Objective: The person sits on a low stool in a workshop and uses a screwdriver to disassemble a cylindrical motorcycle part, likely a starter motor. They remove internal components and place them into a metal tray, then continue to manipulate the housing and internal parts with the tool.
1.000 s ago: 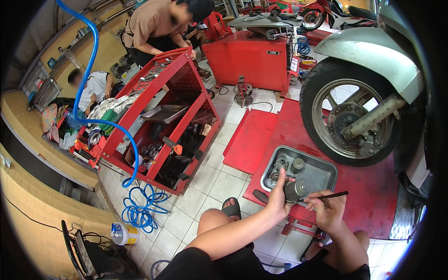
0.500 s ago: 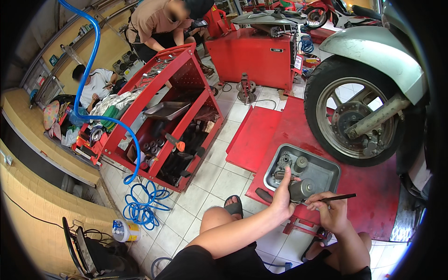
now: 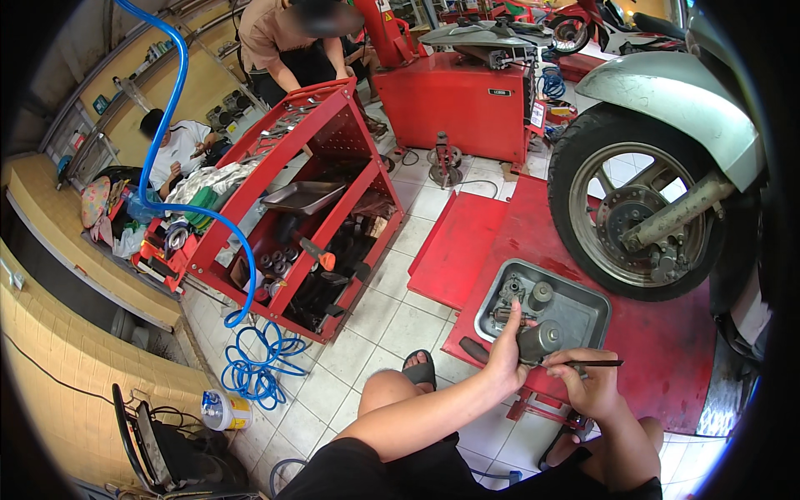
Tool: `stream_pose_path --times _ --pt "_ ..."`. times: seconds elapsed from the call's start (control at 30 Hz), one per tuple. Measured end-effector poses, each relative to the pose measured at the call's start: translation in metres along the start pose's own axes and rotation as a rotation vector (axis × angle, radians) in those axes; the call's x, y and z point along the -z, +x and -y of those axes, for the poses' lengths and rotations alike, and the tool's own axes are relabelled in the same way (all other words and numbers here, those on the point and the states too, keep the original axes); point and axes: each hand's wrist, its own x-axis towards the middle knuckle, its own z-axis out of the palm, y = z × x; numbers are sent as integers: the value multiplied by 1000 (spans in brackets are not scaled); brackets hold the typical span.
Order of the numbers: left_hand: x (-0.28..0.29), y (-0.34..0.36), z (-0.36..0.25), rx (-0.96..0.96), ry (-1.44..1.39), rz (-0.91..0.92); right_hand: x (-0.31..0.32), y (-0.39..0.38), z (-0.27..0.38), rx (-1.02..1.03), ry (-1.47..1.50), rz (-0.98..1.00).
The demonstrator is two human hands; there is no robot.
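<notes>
My left hand [image 3: 505, 360] grips a grey metal cylindrical part [image 3: 540, 337] with a rounded end, holding it over the near edge of a metal tray [image 3: 587, 315]. Close against it, my right hand [image 3: 592, 390] pinches a thin dark stick-like tool [image 3: 602, 363], whose handle points right. The tool's tip is too small to make out between my fingers and the part. Inside the tray lie a smaller metal cylinder [image 3: 542, 292] and a grey machined part [image 3: 512, 289]. A dark handle-shaped object [image 3: 473, 350] lies beside the tray, left of my left hand.
The tray rests on a red lift platform [image 3: 533, 225], beside a motorbike's front wheel [image 3: 637, 208]. A red tool cart [image 3: 292, 208] stands left, with a coiled blue hose [image 3: 262, 367] on the tiles. Two people work behind it. A bucket [image 3: 225, 411] sits lower left.
The dark tool has swung from sloping upward to nearly level, and my right hand has turned slightly with it. My left hand keeps its hold. The whole view has shifted a little.
</notes>
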Motion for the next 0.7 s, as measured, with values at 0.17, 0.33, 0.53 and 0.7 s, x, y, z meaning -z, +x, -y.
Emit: stream_pose_path --times 0.17,0.33,0.53,0.7 --pt "-3 0 0 15 -27 35 8 1 0 91 -99 47" --pt "-7 0 -2 15 -37 6 5 -4 8 -69 111 -57" --pt "-6 -1 -2 21 -7 13 17 -3 12 -34 26 84" --pt "-9 -3 -2 13 4 -7 15 0 5 118 -51 57"
